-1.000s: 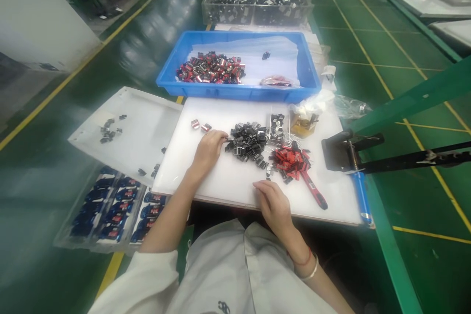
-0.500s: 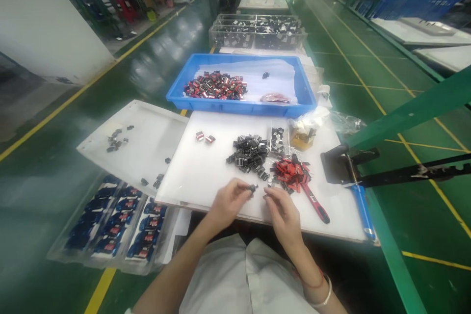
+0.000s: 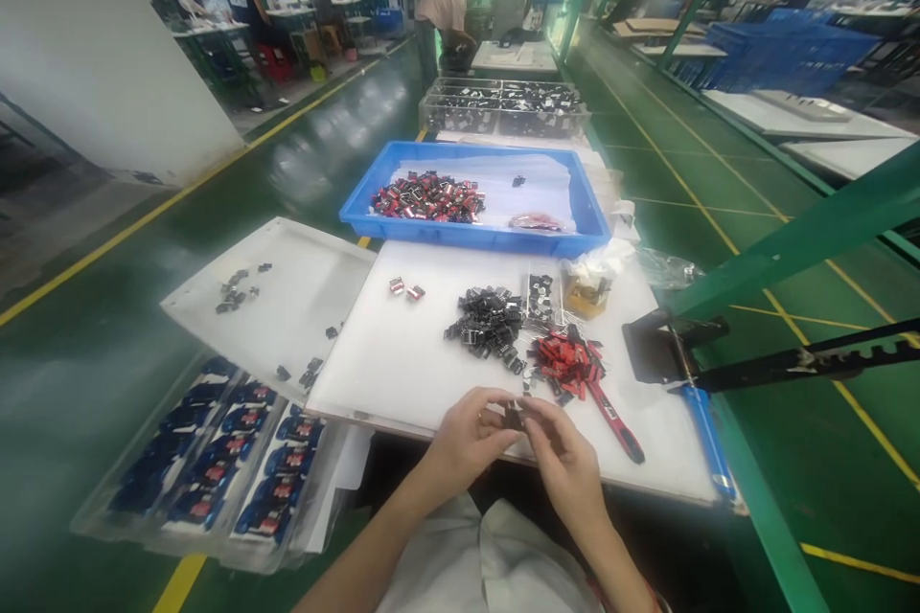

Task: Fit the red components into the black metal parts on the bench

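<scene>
Grip closed: the left hand (image 3: 467,441) and right hand (image 3: 567,465) meet just inside the front edge of the bench (image 3: 388,393), their fingertips (image 3: 538,412) pinching a small dark part (image 3: 513,418), which the fingers partly hide. The part appears light, stiff and easily dropped; its body sides look the safest hold. Just behind the hands lie a heap of black parts (image 3: 489,326) and a heap of red parts (image 3: 564,364), with a red-handled tool (image 3: 618,436) toward the right edge. A blue tray (image 3: 474,239) holding red-and-black parts sits beyond the far edge.
</scene>
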Demonstrator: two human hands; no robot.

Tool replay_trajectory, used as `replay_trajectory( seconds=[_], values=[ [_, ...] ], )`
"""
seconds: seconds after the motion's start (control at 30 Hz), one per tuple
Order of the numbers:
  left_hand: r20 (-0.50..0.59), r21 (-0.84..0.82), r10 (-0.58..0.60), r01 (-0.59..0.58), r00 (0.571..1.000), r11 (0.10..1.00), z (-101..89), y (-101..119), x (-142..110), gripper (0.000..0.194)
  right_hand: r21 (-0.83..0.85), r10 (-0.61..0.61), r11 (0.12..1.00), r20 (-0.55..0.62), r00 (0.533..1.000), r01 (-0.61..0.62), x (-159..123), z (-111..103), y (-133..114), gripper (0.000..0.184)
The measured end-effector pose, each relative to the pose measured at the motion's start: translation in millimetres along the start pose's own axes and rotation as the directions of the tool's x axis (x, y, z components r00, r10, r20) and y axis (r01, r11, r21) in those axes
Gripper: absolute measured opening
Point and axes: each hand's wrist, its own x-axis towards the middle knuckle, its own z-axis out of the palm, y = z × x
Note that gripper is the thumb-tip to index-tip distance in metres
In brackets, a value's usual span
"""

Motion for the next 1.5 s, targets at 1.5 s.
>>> replay_trajectory(
  seconds=[1.5],
  values=[
    [-0.123, -0.103, 0.041, -0.054, 0.992, 0.993, 0.2, -10.1, 22.0, 0.047, -0.23, -0.017, 0.969, -0.408, 0.913, -0.085, 16.7, -59.0, -5.8, 0.039]
  ],
)
